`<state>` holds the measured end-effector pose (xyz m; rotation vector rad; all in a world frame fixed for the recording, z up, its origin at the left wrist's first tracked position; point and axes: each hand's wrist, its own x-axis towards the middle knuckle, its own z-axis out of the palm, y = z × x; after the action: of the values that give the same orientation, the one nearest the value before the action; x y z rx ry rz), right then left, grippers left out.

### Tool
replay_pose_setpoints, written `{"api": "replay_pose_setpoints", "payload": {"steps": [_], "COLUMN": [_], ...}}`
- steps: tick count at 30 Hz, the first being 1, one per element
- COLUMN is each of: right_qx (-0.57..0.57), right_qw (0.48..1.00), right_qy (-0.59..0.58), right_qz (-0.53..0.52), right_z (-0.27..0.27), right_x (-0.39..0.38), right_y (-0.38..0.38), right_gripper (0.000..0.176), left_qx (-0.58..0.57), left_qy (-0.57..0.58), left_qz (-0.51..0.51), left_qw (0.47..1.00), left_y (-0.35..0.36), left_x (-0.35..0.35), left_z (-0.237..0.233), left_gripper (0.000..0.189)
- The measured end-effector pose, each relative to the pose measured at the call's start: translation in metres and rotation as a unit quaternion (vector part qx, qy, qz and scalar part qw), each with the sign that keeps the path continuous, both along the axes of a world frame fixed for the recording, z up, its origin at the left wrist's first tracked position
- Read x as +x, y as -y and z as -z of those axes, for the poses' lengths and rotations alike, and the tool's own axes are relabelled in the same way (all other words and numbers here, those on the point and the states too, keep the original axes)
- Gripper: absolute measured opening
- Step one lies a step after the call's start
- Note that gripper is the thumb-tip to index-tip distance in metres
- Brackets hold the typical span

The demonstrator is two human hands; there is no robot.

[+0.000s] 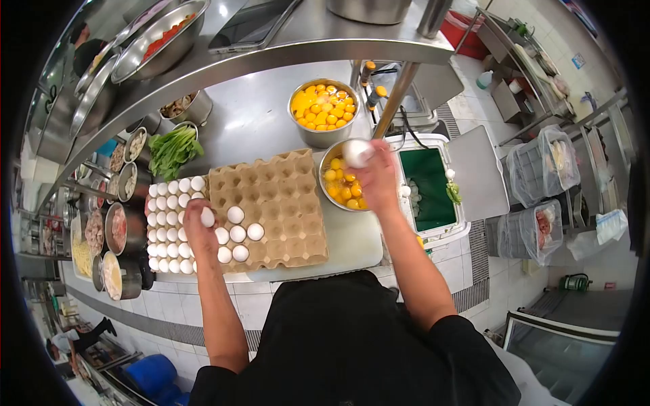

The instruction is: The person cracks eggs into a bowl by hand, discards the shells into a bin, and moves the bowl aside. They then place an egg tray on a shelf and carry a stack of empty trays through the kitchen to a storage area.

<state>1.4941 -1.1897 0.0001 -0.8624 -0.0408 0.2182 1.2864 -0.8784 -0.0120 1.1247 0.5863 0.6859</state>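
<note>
My left hand [199, 223] is over the left part of the egg trays, its fingers closed round a white egg [207, 216]. Several white eggs fill the left tray, and a few more sit in the left part of the cardboard tray [271, 179], whose other cups hold nothing. My right hand [379, 177] holds a blurred white egg [357, 153] above the rim of a metal bowl [322, 177] with cracked eggs in it. Behind that bowl stands a larger metal pot [321, 135] full of yolks.
A white bin [460, 229] with a green inside and shells stands right of the bowl. Leafy greens [172, 150] and metal containers [132, 230] of food are at left. A steel shelf [305, 53] crosses above the counter. Another person [84, 338] is at far lower left.
</note>
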Motion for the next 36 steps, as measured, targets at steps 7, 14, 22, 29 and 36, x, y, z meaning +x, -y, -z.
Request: {"api": "replay_pose_setpoints", "payload": {"steps": [7, 14, 22, 29, 36], "right_qx": [-0.160, -0.088, -0.252, -0.538, -0.407], "right_qw": [0.957, 0.995, 0.941, 0.803, 0.890], "right_qy": [-0.054, -0.040, 0.037, 0.234, 0.140], "right_qz": [0.235, 0.000, -0.224, -0.107, -0.151], "right_z": [0.000, -0.017, -0.014, -0.033, -0.030], "right_x": [0.087, 0.054, 0.033, 0.021, 0.019], "right_y": [0.031, 0.053, 0.065, 0.064, 0.061], "right_gripper": [0.041, 0.036, 0.033, 0.044, 0.044], "left_qx": [0.038, 0.262, 0.380, 0.567, 0.525], "left_qy": [-0.024, -0.027, -0.017, -0.012, 0.022], "left_qz": [0.231, 0.401, 0.476, 0.368, 0.367], "left_qw": [0.972, 0.878, 0.793, 0.737, 0.768], "left_y": [0.112, 0.184, 0.180, 0.170, 0.197], "left_x": [0.130, 0.207, 0.204, 0.182, 0.184], "left_z": [-0.031, -0.050, -0.047, -0.046, -0.056], "left_gripper": [0.028, 0.046, 0.038, 0.039, 0.048]}}
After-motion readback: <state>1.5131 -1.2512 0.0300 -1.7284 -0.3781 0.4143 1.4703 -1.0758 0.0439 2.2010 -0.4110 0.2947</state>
